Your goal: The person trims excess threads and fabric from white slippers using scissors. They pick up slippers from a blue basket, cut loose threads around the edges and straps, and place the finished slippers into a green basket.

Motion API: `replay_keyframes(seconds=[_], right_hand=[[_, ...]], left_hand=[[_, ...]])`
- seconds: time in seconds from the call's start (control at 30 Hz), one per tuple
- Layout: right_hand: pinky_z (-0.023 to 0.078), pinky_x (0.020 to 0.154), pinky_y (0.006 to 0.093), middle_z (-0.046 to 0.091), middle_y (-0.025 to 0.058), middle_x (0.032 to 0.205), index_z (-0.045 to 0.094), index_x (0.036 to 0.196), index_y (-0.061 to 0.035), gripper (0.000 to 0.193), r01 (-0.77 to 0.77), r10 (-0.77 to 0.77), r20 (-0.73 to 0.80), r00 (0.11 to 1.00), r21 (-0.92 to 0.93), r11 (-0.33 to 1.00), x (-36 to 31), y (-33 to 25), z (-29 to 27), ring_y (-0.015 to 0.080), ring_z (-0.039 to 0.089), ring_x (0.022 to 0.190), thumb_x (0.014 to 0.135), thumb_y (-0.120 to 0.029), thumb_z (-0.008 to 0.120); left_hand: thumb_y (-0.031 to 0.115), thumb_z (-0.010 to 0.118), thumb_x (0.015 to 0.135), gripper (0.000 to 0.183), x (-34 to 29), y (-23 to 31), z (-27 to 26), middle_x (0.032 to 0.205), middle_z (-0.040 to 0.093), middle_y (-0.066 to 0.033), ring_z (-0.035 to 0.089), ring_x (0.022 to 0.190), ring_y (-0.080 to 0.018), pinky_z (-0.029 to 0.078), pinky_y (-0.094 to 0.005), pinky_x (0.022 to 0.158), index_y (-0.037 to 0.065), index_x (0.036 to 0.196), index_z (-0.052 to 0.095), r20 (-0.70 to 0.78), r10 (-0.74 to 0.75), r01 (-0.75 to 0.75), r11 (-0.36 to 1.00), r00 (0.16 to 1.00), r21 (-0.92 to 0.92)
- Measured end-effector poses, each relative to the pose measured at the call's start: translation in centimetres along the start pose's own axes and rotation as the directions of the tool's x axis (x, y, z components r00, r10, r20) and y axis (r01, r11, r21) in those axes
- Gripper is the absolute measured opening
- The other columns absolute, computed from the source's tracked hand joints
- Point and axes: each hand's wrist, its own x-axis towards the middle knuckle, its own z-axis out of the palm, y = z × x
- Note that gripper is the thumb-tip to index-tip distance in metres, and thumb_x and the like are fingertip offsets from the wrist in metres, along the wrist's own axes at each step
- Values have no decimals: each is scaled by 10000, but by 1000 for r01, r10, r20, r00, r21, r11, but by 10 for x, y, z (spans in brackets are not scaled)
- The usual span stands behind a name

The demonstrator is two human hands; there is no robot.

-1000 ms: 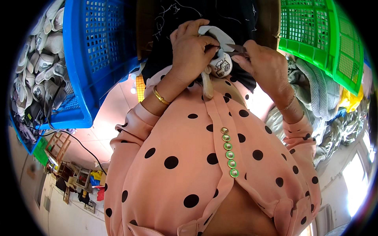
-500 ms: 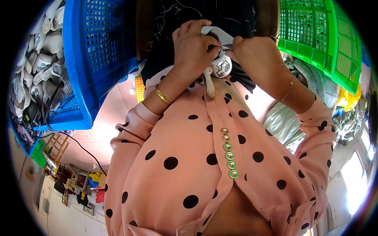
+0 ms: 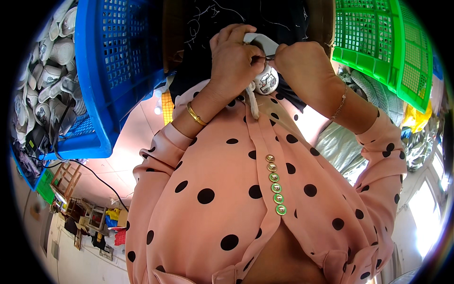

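Above my lap is a small white shoe upper (image 3: pixel 266 81) with a dark line drawing on its rounded end and a strap hanging toward my shirt. My left hand (image 3: pixel 234 59) grips it, fingers curled and the thumb pinched at its opening. From the right, my closed right hand (image 3: pixel 302 66) comes up to the same opening. Between the two hands shows a thin, dark metal tool (image 3: pixel 270 57), held in my right fingers; its exact kind cannot be made out. The fingers partly cover the inside of the shoe upper.
At the left stands a blue plastic basket (image 3: pixel 94 128), with many white shoe pieces (image 3: pixel 52 78) heaped beside its wall. A green basket (image 3: pixel 406 71) is at the right, above grey-green fabric (image 3: pixel 340 146). Dark cloth (image 3: pixel 283 19) with loose white threads lies beyond my hands.
My right hand has shifted slightly left and up, and the dark tool shows more plainly between the hands. My left hand keeps its grip almost in place.
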Motion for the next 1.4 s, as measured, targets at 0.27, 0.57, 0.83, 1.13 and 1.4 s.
replay_keyframes(seconds=[0.27,0.57,0.83,1.13,1.4], right_hand=[[451,514,284,597,-12,624,698,713,-133,106,95,-95,-8,995,29,995,6,3,-5,165,661,681,617,-143,744],[509,571,314,659,28,678,714,735,-117,73,161,-161,-48,986,11,987,20,9,-5,205,681,716,667,-143,722],[480,520,354,617,113,626,679,775,-50,376,-64,89,-57,994,349,935,-16,30,-19,274,642,594,792,-423,722],[465,541,332,595,143,638,637,915,3,425,-183,383,35,923,916,356,-2,7,43,219,581,546,867,-414,704],[398,509,277,485,86,592,559,858,23,265,-96,383,52,922,991,97,-1,-3,54,94,378,557,925,-213,659]], left_hand=[[170,733,674,88,1,-1,3,1235,608,-45,459,1249,-251,286,-438,1031,129,742,770,-23,29,-30,999,999,-13],[170,725,688,67,3,-3,4,1202,624,-38,475,1234,-243,308,-448,1015,121,718,758,-39,85,-85,996,996,1],[79,717,771,103,-1,-11,-32,1321,579,-99,480,1283,-295,438,-363,1004,49,867,741,111,102,-78,976,989,-201],[121,732,830,102,22,-10,-86,1244,641,-99,579,1158,-259,439,-357,991,54,906,718,-102,98,-104,993,990,-60],[179,780,736,151,7,19,-71,1359,554,-70,409,1327,-309,329,-434,1084,153,882,758,48,175,-180,975,983,134]])
